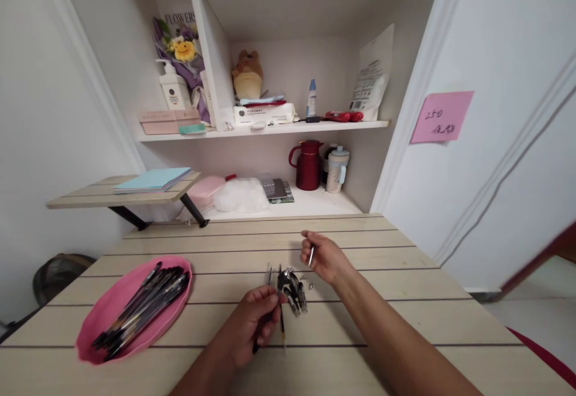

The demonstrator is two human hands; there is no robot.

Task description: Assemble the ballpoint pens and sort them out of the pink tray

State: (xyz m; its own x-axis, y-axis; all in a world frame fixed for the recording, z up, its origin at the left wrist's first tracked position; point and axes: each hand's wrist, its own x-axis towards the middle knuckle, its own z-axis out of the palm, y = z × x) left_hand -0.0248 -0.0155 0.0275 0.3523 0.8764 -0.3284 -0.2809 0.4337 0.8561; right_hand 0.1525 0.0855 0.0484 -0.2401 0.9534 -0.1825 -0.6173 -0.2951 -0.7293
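Note:
My left hand (252, 321) is closed around a black pen barrel (269, 318) held upright over the wooden table (405, 324). My right hand (324, 256) pinches a small silvery pen part (311, 255) a little above and to the right of a loose pile of pen pieces (292, 291) on the table. A thin refill (282, 327) lies just beside my left hand. To the left sits a pink oval tray (103, 315) filled with several assembled black pens (146, 306).
A low wooden side shelf (90, 195) with a blue folder (150, 179) juts out at the back left. White shelving behind holds a red jug (308, 165), a cup (337, 169), bottles and a plush toy. A pink note (441, 117) sticks on the right wall.

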